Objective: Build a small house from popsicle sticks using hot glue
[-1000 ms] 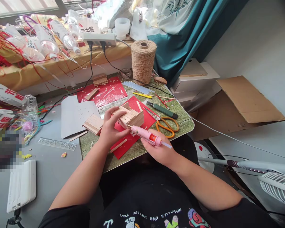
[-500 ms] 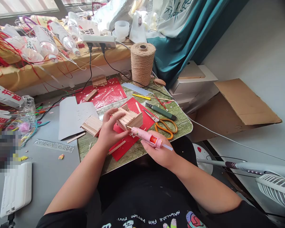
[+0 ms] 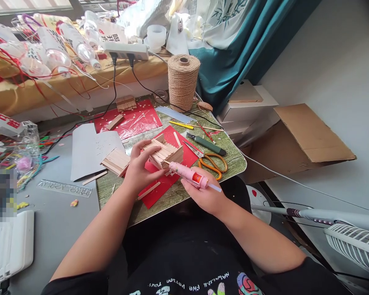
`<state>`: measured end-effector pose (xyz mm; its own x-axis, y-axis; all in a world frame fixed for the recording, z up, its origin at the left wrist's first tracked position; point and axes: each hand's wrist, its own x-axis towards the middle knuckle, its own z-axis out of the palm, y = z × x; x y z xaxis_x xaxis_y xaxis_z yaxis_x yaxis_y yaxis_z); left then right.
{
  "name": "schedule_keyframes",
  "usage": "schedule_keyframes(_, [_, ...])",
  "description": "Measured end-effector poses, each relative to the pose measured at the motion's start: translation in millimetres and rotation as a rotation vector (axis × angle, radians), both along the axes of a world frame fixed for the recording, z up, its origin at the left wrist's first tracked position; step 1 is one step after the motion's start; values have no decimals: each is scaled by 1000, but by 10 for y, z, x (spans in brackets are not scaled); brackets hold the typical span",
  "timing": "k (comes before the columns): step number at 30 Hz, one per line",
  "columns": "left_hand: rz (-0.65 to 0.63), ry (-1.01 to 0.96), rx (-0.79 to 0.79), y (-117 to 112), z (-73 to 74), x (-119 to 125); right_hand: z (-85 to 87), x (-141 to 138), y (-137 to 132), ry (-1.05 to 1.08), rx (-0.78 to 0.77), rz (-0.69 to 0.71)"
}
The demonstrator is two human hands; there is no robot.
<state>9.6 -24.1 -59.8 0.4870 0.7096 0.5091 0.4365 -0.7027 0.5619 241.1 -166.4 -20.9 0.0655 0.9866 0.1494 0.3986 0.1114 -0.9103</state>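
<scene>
My left hand [image 3: 139,164] grips a small box of wooden craft sticks [image 3: 166,153] from its left side, fingers over the top. In my right hand [image 3: 203,194] is a pink hot glue gun [image 3: 189,173], with a clear glue stick jutting from its back end. Its nozzle points at the near corner of the box; whether it touches I cannot tell. Under the box lies a red sheet [image 3: 150,200] with loose craft sticks [image 3: 149,191] on it. Left of my left hand rests a flat panel of joined sticks [image 3: 115,161].
Scissors [image 3: 213,163], a green utility knife [image 3: 206,143] and a yellow pen [image 3: 181,124] lie at the right. Behind stand a twine spool [image 3: 183,84] and a power strip [image 3: 126,52] with trailing cords. A clear ruler [image 3: 64,188] and grey card [image 3: 89,153] are leftward.
The whole view has shifted slightly, so things appear a little further left. Both hands keep their hold, and the glue gun stays at the box corner.
</scene>
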Motion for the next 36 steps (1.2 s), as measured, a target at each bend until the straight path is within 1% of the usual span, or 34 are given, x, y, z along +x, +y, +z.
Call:
schedule_keyframes(10, [0,8,3,1,-13,8,-15,22,10,-64,-10,-1])
schedule_keyframes(21, [0,20,15,-2,-12,6,-11,44,-9,-31,-9,9])
schedule_keyframes(29, [-21,16,31,-5,0,10,-22,35,-27,-69,-1,8])
schedule_keyframes(36, [-11,26,19,-6,-7,5,-21,23,-19,-53,20,8])
